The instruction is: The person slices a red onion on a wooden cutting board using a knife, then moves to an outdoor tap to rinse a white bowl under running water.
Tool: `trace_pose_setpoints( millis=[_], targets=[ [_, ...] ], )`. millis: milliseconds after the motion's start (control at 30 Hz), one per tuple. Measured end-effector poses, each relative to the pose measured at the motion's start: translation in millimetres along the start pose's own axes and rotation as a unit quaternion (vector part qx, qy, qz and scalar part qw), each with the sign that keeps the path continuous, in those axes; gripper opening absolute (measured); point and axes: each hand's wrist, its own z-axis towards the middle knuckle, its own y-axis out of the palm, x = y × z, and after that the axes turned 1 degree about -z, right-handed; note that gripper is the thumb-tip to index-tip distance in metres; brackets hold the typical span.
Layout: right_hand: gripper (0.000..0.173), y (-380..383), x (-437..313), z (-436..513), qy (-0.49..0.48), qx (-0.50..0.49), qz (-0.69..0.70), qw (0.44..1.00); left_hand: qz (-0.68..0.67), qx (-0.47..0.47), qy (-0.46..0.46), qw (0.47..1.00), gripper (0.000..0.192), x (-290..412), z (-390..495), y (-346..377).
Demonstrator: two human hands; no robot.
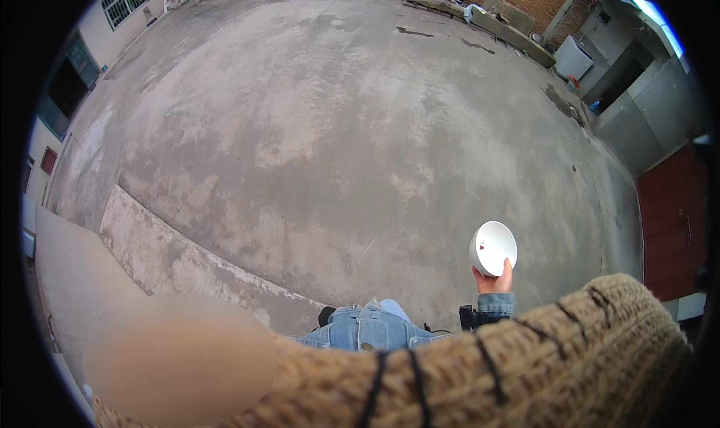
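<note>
My right hand (pixel 493 281) grips a white bowl (pixel 497 245), with the thumb over its rim and the fingers under its side. The bowl is tilted, so its inside faces the camera. A few small dark specks show on its inner wall; what they are cannot be told. At the wrist, below a denim cuff (pixel 496 304), sits a black strapped device (pixel 471 317). My left hand is out of view. Before me spreads a grey concrete yard (pixel 360 146).
A low concrete edge (pixel 185 245) crosses the lower left. Long beams (pixel 513 34) lie along the brick wall (pixel 526 3) at the back right. A dark red door (pixel 672 220) stands at right. Knitted fabric (pixel 523 360) and a blurred patch cover the bottom.
</note>
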Motion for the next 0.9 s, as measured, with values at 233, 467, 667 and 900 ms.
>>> trace_pose_setpoints(
  millis=[233, 467, 667, 900],
  targets=[
    [0.059, -14.3, 18.0, 8.0, -0.027, 0.003, 0.003, 1.000, 0.051, -0.075, 0.015, 0.996, 0.028, 11.4, -0.1, 82.1],
    [0.061, 25.4, 16.7, -44.9, 0.009, -0.040, -0.019, 0.999, 0.077, -0.164, 0.105, 0.978, 0.027, 78.2, -48.6, 122.5],
    [0.058, 33.9, 18.3, -77.1, 0.032, -0.069, 0.028, 0.997, 0.074, -0.213, 0.135, 0.965, 0.027, 110.9, -80.9, 157.9],
    [0.058, -49.7, 18.1, -17.2, 0.024, 0.022, 0.012, 0.999, 0.093, -0.189, 0.158, 0.965, 0.027, 131.8, -67.9, 220.9]
  ],
)
